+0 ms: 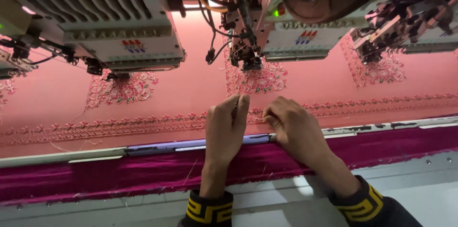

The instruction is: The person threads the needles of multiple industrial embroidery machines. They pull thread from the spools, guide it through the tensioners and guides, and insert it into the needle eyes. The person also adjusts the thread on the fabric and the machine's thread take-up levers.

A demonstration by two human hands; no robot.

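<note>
My left hand (225,129) reaches over the frame rail onto the pink fabric (191,88), its fingers pinched on a thin metal tool that looks like small snips or tweezers. My right hand (294,129) rests beside it with fingertips closed on the embroidered floral border (143,123); a fine thread may be between them, but it is too small to tell. Both hands sit just below the middle embroidery head (245,50) and its flower motif (255,80). Both wrists wear black cuffs with a yellow pattern.
Embroidery heads hang above the cloth: one at the left (119,41), another at the right (396,31). Flower motifs lie under each. A metal frame rail (157,148) runs across, with a magenta fabric strip (95,174) below it and a grey table edge (420,193).
</note>
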